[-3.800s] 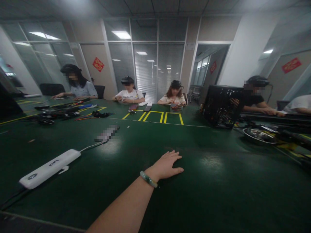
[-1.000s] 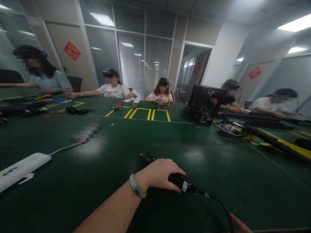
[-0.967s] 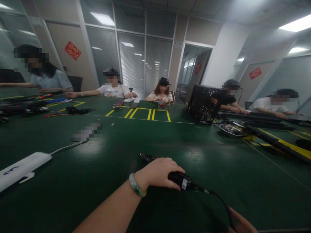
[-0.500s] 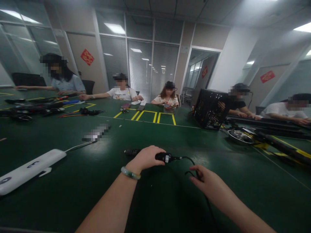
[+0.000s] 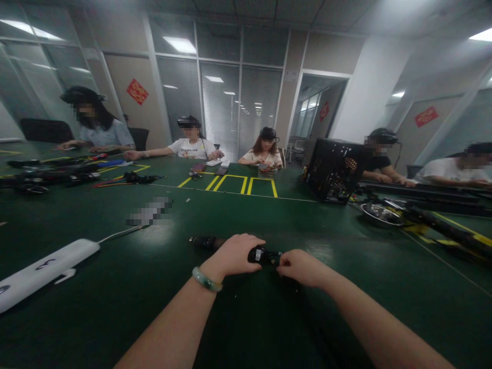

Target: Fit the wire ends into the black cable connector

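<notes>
A black corded electric screwdriver (image 5: 203,242) lies across the green table, its metal tip pointing left. My left hand (image 5: 238,254), with a jade-coloured bangle at the wrist, is closed over the middle of its body. The screwdriver's rear end, with a small white label, shows to the right of those fingers. Just beyond that end, my right hand (image 5: 302,265) is closed with thumb and fingertips pinched on the black cord (image 5: 275,257). Part of the cord is hidden by the right hand.
On the left lie a white power strip (image 5: 49,269) and a blurred-out device (image 5: 149,211) on a white cable. A black computer case (image 5: 332,169) stands at the back right, near a metal bowl (image 5: 380,214). Several people sit across the table.
My right hand has moved left along the cord to the screwdriver's rear end and closed there. My left hand keeps its hold, and the screwdriver appears slightly farther left.
</notes>
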A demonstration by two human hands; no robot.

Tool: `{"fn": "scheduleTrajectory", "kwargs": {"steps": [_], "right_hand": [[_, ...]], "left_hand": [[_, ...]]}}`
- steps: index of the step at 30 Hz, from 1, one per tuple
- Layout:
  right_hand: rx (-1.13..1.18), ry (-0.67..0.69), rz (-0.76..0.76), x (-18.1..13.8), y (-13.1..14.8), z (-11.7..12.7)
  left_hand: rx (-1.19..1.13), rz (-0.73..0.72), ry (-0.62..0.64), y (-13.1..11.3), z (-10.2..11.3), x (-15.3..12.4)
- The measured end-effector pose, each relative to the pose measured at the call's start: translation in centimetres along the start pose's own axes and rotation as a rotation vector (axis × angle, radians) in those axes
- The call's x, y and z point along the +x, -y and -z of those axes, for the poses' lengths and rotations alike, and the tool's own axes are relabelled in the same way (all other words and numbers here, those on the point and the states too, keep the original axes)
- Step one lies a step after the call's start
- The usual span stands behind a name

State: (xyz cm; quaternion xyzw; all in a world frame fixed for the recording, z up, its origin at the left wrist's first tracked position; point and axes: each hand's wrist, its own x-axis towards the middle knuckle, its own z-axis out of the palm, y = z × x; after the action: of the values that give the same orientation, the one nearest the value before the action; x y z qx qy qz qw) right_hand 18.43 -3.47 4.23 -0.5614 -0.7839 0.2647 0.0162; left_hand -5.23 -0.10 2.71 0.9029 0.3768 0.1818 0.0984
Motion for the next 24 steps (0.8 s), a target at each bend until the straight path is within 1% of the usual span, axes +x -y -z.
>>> {"fn": "scheduleTrajectory", "kwargs": {"steps": [2,3,5,7,11,15,17,19,21,24], "right_hand": [[0.170,0.048,0.039,0.9,-1.1,-0.1],[0.258,0.044,0.063,1.3,-1.7,-0.3],[0.422,-0.011,0.099,1.9,-2.5,-0.8],[0.539,-0.071,0.115,2.3,-2.8,-1.2],[0.656,-0.143,0.157,2.9,-2.0,-1.7],[0.714,-0.256,0.156,3.1,-1.7,-1.8],[0.732,-0.321,0.129,3.1,-2.3,-1.7],[0.738,-0.362,0.071,3.0,-3.3,-1.6],[0.691,-0.370,0.008,2.8,-4.2,-1.5],[0.514,-0.359,-0.048,2.5,-4.8,-1.4]], "left_hand": [[0.009,-0.049,-0.034,-1.3,-0.8,0.5],[0.021,-0.050,-0.054,-1.9,-1.3,0.7],[0.054,-0.032,-0.091,-2.7,-2.1,1.2],[0.092,-0.002,-0.113,-3.1,-2.8,1.7],[0.140,0.051,-0.140,-3.1,-3.6,2.2],[0.158,0.059,-0.163,-3.3,-3.8,2.3],[0.167,0.067,-0.164,-3.4,-3.7,2.4],[0.165,0.082,-0.148,-3.6,-3.6,2.4],[0.146,0.087,-0.134,-3.6,-3.5,2.4],[0.098,0.072,-0.142,-3.5,-3.4,2.3]]}}
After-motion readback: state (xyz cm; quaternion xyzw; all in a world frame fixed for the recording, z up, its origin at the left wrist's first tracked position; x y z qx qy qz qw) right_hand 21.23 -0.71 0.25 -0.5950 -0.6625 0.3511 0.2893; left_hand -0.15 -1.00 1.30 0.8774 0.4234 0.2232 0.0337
